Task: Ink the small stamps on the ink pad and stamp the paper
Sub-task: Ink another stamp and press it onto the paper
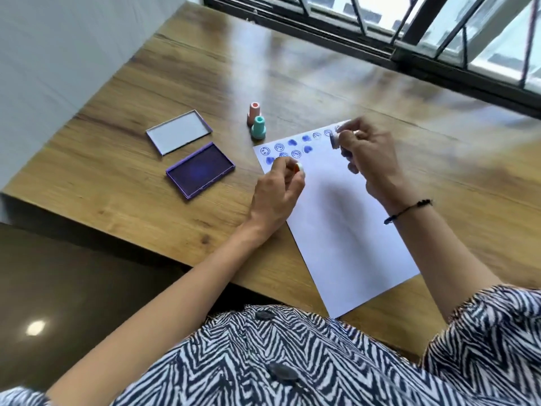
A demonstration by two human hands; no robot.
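Both hands are busy over the upper end of the white paper point(345, 218), right of centre in the frame. The left hand point(278, 191) has its fingers pinched together around a small stamp point(299, 168) with an orange-and-white end, held at the paper's left edge beside the second row of prints. The right hand point(369, 159) is closed on a white stamp point(335, 141), tipped so its inked face points sideways toward the rows of blue prints point(292, 148), not down at the sheet.

The open ink pad point(200, 170) lies left of centre on the wooden table point(146, 92), its lid point(179, 131) just above it, and two spare stamps, a pink stamp point(253, 112) and a teal stamp point(258, 128), stand upright near the paper's top left corner.

The main risk looks like smearing. The right hand is blurred (it seems to be in motion), and a tilted wet face could brush a neighbouring print or land on one edge only, giving a partial mark. Nothing pins the paper, since both hands hold stamps, so a sideways push could slide it and double a print. The left wrist hovers near the fresh rows and might drag ink across them. The standing stamps sit close enough to be knocked over by a reach toward the pad.
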